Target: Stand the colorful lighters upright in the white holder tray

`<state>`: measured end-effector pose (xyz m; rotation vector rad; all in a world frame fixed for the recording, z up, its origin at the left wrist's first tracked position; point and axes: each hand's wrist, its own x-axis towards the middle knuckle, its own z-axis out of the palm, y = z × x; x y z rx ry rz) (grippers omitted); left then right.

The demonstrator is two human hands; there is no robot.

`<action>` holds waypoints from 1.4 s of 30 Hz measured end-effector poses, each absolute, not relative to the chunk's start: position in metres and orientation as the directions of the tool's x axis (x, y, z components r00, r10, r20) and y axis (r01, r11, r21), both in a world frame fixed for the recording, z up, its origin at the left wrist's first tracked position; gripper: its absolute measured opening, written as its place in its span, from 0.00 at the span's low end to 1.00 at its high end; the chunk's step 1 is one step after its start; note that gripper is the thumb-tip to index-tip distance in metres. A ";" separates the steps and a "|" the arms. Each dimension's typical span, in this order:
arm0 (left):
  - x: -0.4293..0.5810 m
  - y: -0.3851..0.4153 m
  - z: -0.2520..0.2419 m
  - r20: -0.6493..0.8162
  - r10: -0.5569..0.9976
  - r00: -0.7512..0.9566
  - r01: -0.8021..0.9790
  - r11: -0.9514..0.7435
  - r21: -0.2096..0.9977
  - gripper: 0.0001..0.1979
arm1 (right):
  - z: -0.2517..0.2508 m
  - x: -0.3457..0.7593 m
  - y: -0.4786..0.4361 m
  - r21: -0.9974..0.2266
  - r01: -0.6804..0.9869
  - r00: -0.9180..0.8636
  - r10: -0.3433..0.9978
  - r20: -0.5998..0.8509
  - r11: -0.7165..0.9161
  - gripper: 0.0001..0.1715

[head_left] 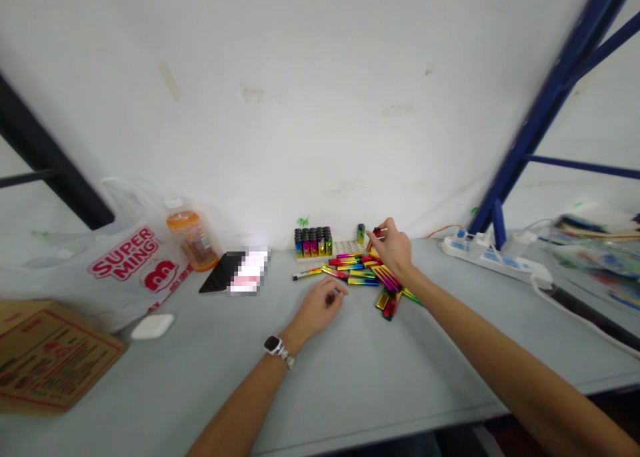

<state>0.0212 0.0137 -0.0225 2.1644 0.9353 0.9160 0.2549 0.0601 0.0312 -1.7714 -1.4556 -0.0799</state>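
Note:
Against the wall stands a pale tray with holes [349, 247], its left part filled by upright shiny lighters [313, 242] with black tops. One green-gold lighter [361, 234] stands apart at the tray's right back. My right hand [394, 247] pinches a red-gold lighter at the right end of the tray, partly hidden by the fingers. Below the tray lies a loose heap of metallic, multicoloured lighters [363, 280]. My left hand [320, 305] rests on the table just left of the heap, fingers curled round a small dark thing I cannot make out.
Left on the grey table [380, 383] are a dark tablet or phone [223, 273], an orange bottle [193, 238], a white plastic bag [125, 263], a white case [153, 326] and a cardboard box [55, 357]. A power strip [500, 260] with cables lies right, by a blue post [530, 117].

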 end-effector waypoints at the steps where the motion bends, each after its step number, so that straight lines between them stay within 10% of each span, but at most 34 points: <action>1: 0.021 0.014 -0.023 0.350 0.784 0.512 0.369 -0.569 0.735 0.09 | 0.029 0.256 0.066 -0.504 0.863 0.335 0.787 0.519 -0.035 0.17; 42: 0.021 0.012 -0.021 0.319 0.800 0.508 0.396 -0.546 0.738 0.09 | 0.015 0.253 0.086 -0.151 0.987 0.108 0.890 0.442 -0.045 0.24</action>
